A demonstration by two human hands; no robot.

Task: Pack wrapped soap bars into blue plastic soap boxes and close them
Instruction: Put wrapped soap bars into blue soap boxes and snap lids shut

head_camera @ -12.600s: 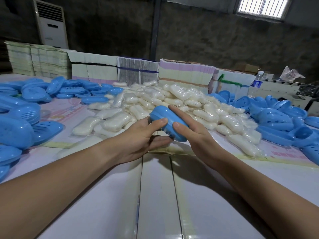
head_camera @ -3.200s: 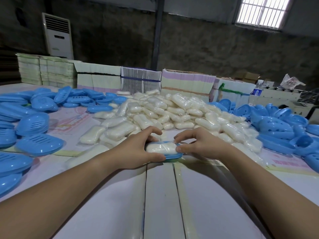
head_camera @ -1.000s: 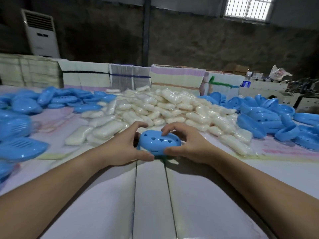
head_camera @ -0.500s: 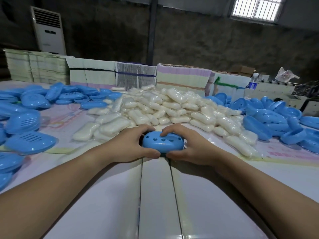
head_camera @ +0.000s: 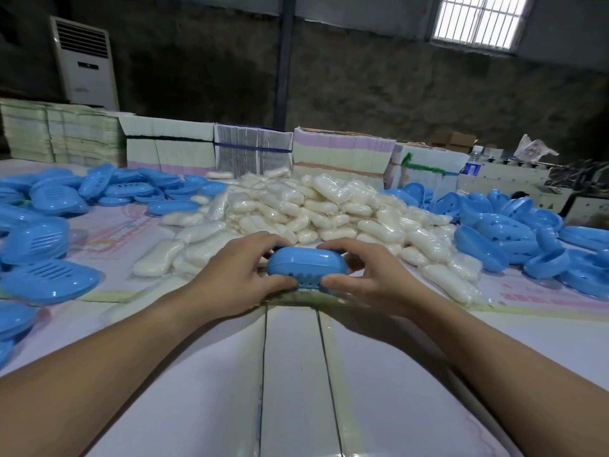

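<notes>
A closed blue soap box (head_camera: 306, 262) sits at the middle of the table, gripped at both ends. My left hand (head_camera: 237, 275) wraps its left end, thumb on the near side. My right hand (head_camera: 369, 278) holds the right end the same way. The soap inside is hidden by the lid. Behind the box lies a big pile of wrapped soap bars (head_camera: 313, 206). Flat blue box bases (head_camera: 46, 278) lie in a heap at the left. Blue box lids with holes (head_camera: 501, 232) are heaped at the right.
Stacks of flat printed cartons (head_camera: 342, 153) line the table's far edge. A white air conditioner (head_camera: 84, 61) stands at the back left. White board panels (head_camera: 290, 374) cover the near part of the table under my forearms.
Over the last second the lid, held above the base, has been pressed down and the box tilted, its slotted side now facing me. Both hands stay on its ends.
</notes>
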